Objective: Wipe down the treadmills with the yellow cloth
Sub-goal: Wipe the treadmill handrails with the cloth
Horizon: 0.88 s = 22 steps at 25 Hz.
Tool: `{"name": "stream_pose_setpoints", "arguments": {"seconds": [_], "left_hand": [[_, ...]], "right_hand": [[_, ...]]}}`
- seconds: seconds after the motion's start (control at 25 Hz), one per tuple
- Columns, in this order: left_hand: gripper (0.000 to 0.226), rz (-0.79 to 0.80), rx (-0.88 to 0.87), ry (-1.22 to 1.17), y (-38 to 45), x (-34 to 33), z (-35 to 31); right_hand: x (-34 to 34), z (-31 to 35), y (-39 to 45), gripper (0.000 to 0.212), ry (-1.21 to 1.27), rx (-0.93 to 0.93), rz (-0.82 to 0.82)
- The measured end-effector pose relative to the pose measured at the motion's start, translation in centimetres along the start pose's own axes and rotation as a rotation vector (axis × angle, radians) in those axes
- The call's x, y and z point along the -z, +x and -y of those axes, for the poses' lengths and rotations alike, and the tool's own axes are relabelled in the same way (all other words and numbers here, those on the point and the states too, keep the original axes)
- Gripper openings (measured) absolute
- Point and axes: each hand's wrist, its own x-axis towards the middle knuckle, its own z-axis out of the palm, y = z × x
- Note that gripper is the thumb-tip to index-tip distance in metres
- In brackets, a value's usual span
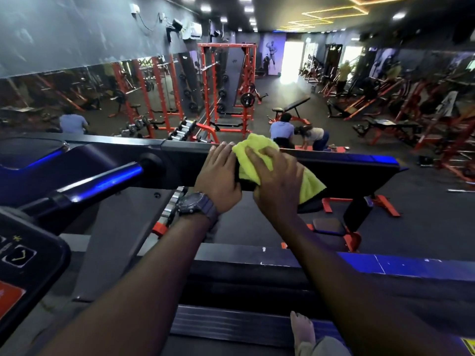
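Black plastic and metal make up the treadmill (334, 173), whose wide front bar is stretched across under both hands, with a handrail (102, 179) reaching off to the left of them and the console panel (23, 253) set nearer the body on the same side. Beyond the hands, red racks (226, 88) and a bench (293, 106) are seen across the gym floor, well apart from the work. The yellow cloth (257, 155) is draped over the top edge of the bar and is pressed flat against it by the right hand (275, 181), whose fingers are spread over the fabric rather than curled round it. Just beside it, the left hand (218, 178) is laid on the bar with straight fingers hooked over the edge, and a watch (192, 204) is worn on that wrist. The wipe is judged to be midway along this bar; the stretch to the right of the hands, the handrail, the console and any other treadmills are presumably left to be done.
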Motion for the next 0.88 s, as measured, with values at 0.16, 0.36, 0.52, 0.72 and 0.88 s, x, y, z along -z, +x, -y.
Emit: {"name": "stream_pose_setpoints", "arguments": {"seconds": [0.16, 0.36, 0.52, 0.72, 0.88], "left_hand": [[0.08, -0.011, -0.008, -0.02, 0.0, 0.0, 1.0], [0.071, 0.022, 0.125, 0.014, 0.7, 0.8, -1.1], [0.06, 0.026, 0.162, 0.12, 2.4, 1.6, -4.8], [0.079, 0.137, -0.1, -0.021, 3.2, -0.8, -9.1], [0.08, 0.06, -0.057, -0.082, 2.8, -1.9, -9.3]], "right_hand": [[0.0, -6.4, -4.3, 0.055, -0.04, 0.364, 0.072], [2.2, -4.4, -0.5, 0.067, -0.031, -0.254, -0.037], [0.8, -6.9, -4.8, 0.061, -0.027, 0.204, 0.09], [4.1, -10.0, -1.9, 0.067, 0.02, -0.456, -0.063], [3.0, -9.2, -3.2, 0.069, -0.015, -0.087, 0.022]]}}
